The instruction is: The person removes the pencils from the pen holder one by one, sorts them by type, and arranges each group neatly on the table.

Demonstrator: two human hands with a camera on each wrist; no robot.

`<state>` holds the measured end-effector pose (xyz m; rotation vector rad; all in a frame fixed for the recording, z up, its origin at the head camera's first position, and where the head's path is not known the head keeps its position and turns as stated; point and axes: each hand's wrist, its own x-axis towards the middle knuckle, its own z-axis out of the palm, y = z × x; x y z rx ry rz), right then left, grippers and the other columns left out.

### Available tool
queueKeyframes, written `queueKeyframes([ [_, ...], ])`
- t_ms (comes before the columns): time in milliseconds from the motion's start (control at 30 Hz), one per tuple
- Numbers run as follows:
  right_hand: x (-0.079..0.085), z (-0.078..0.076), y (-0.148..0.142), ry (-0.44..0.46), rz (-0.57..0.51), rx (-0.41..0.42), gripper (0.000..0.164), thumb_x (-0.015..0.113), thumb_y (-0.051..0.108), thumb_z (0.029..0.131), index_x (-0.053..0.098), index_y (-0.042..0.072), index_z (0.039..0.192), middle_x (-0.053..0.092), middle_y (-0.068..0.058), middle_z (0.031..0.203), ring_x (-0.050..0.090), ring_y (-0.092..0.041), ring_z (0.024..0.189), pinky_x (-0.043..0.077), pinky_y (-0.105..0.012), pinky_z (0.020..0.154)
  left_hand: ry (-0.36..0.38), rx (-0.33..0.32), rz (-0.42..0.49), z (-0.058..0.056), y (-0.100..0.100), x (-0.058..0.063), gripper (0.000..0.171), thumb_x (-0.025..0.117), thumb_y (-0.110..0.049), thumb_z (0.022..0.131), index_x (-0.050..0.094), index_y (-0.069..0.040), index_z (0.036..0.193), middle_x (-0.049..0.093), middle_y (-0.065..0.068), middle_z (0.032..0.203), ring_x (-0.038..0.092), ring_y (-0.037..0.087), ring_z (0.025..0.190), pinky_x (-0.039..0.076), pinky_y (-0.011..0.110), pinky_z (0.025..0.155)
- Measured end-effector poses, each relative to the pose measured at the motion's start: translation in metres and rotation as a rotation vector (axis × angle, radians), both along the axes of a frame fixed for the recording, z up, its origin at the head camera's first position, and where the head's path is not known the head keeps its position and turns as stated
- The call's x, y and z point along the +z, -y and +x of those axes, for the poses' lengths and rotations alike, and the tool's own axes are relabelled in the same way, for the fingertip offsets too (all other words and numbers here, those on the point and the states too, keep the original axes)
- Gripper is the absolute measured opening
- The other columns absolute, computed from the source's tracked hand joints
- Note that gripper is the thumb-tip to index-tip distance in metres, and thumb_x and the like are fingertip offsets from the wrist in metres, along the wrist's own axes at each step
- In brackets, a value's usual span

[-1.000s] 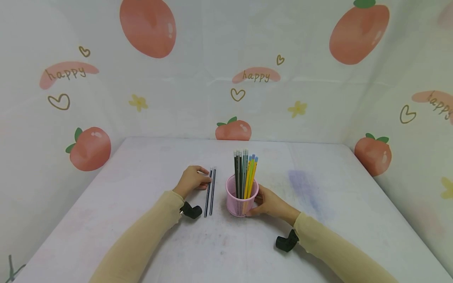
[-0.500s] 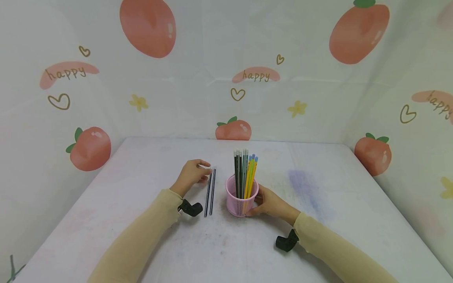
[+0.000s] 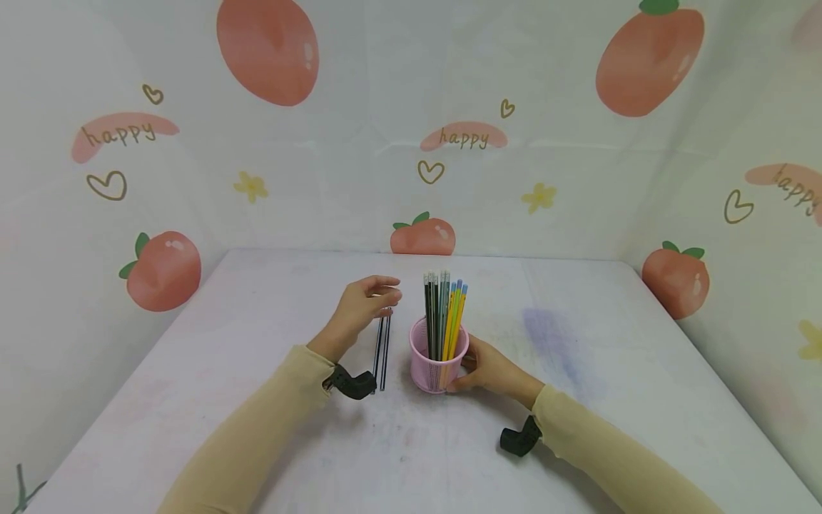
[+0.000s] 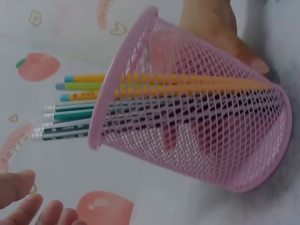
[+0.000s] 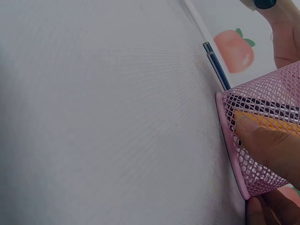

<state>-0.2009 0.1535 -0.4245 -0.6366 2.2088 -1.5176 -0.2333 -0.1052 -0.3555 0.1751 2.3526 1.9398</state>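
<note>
A pink mesh pencil cup [image 3: 424, 371] stands upright on the table. Several dark, teal and yellow pencils [image 4: 70, 112] lean inside it, with their eraser ends up. My right hand [image 3: 497, 371] grips the cup low on its right side; its thumb [image 5: 267, 145] presses the mesh near the base, and fingers show through the mesh from behind. To the left of the cup, two dark striped pencils [image 3: 383, 353] lie side by side on the table. Over their far ends hovers my left hand [image 3: 359, 307], its fingers [image 4: 18, 187] loosely extended and nothing between them.
The white table [image 3: 289, 457] carries faint smudges and a purple stain [image 3: 552, 343] at the right. A white cloth backdrop [image 3: 359, 200] printed with fruit and "happy" rises along the back and sides. Each wrist wears a black camera [image 3: 520, 437].
My left hand has risen from beside the two lying pencils and moved away from me and slightly right, over their far ends. The right hand and the cup have stayed still.
</note>
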Motion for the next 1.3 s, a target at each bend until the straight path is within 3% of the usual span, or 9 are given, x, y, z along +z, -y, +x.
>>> queueKeyframes([
  [167,0.000,0.000,0.000,-0.003,0.002,-0.001,0.101,0.084,0.000,0.070,0.024,0.000,0.151,0.038,-0.021,0.150,0.041,-0.040,0.135,0.033,-0.051,0.113,-0.042,-0.050,0.033,0.004,-0.006,0.001,0.037,0.064,-0.012,0.093,0.057,-0.002,0.128,0.062,0.019,0.121,0.064,0.022,0.107,0.056,0.033,0.090],
  [600,-0.002,0.000,-0.001,0.002,0.013,-0.006,0.099,0.084,0.002,0.072,0.025,0.002,0.151,0.041,-0.019,0.149,0.042,-0.038,0.135,0.033,-0.050,0.113,-0.043,-0.104,0.046,0.010,-0.019,0.000,0.037,0.066,-0.010,0.091,0.058,-0.001,0.126,0.060,0.023,0.126,0.065,0.024,0.106,0.055,0.036,0.093],
  [833,-0.002,0.000,-0.001,-0.001,-0.003,0.003,0.098,0.084,0.002,0.071,0.025,0.001,0.150,0.041,-0.020,0.148,0.040,-0.038,0.136,0.033,-0.049,0.113,-0.034,-0.098,0.013,0.013,-0.026,-0.003,0.039,0.068,-0.011,0.090,0.059,-0.003,0.126,0.064,0.014,0.122,0.065,0.023,0.107,0.054,0.035,0.094],
  [1000,-0.002,-0.001,-0.001,0.007,-0.027,0.015,0.098,0.084,0.000,0.071,0.025,-0.001,0.150,0.041,-0.021,0.148,0.040,-0.038,0.136,0.032,-0.049,0.113,-0.055,-0.099,0.001,0.013,-0.031,-0.006,0.038,0.070,-0.011,0.089,0.060,-0.003,0.125,0.065,0.016,0.119,0.065,0.022,0.105,0.054,0.032,0.089],
  [1300,-0.001,0.000,0.000,0.004,-0.018,0.003,0.099,0.084,0.001,0.071,0.024,0.000,0.150,0.041,-0.021,0.148,0.040,-0.039,0.136,0.032,-0.050,0.113,-0.050,-0.086,0.060,0.014,-0.036,-0.009,0.034,0.069,-0.007,0.089,0.060,-0.002,0.122,0.065,0.016,0.115,0.065,0.021,0.101,0.055,0.033,0.092],
])
